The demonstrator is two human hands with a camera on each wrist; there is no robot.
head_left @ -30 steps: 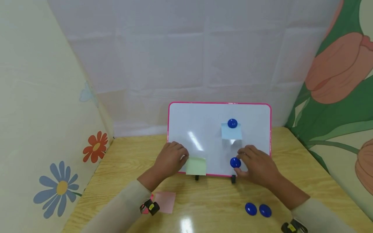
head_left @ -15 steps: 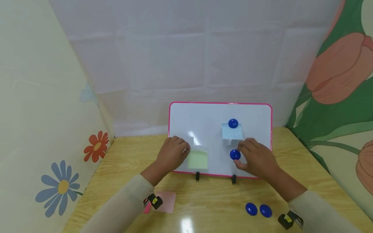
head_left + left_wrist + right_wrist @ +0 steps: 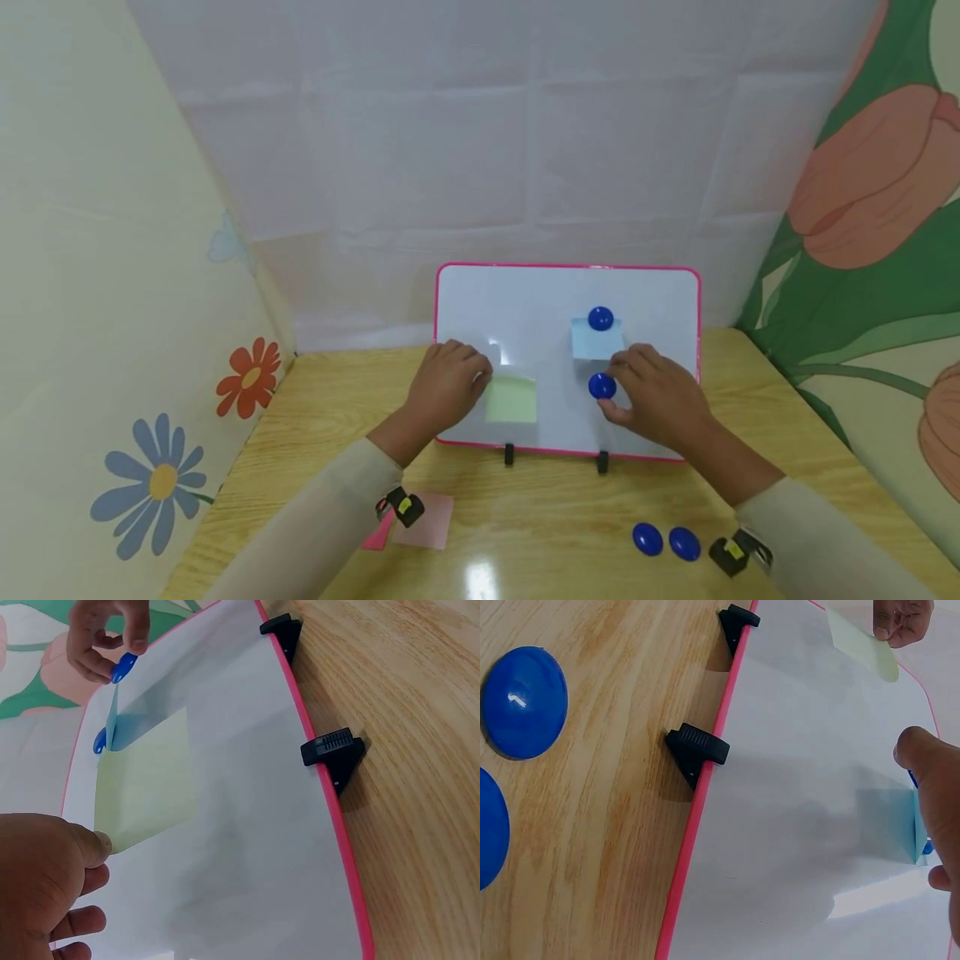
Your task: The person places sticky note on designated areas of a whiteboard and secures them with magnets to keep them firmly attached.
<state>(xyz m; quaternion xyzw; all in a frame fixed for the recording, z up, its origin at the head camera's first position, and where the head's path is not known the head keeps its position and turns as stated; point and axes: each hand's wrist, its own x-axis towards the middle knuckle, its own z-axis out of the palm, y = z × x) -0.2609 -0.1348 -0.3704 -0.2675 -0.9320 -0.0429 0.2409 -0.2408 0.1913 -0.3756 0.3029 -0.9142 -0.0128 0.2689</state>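
My left hand [image 3: 452,385] pinches a pale green sticky note [image 3: 512,400] by its upper left corner, in front of the lower left part of a pink-edged whiteboard [image 3: 652,292]. In the left wrist view the note [image 3: 146,784] stands out from the board, thumb on its corner. My right hand [image 3: 660,396] pinches a round blue magnet [image 3: 602,386] between thumb and fingers, before the board and just below a light blue sticky note [image 3: 597,340]. Another blue magnet [image 3: 601,318] sits at the top edge of that blue note, whose lower edge juts outward.
Two blue magnets [image 3: 647,539] [image 3: 684,543] lie on the wooden table [image 3: 555,533] at the front right. Pink sticky notes [image 3: 427,521] lie near my left sleeve. Black clip feet [image 3: 509,455] hold the board's lower edge. Behind it hangs a white cloth [image 3: 450,167].
Both hands have moved up along the whiteboard. The green sticky note has risen from the board's bottom edge, and the held magnet has come up closer to the blue note.
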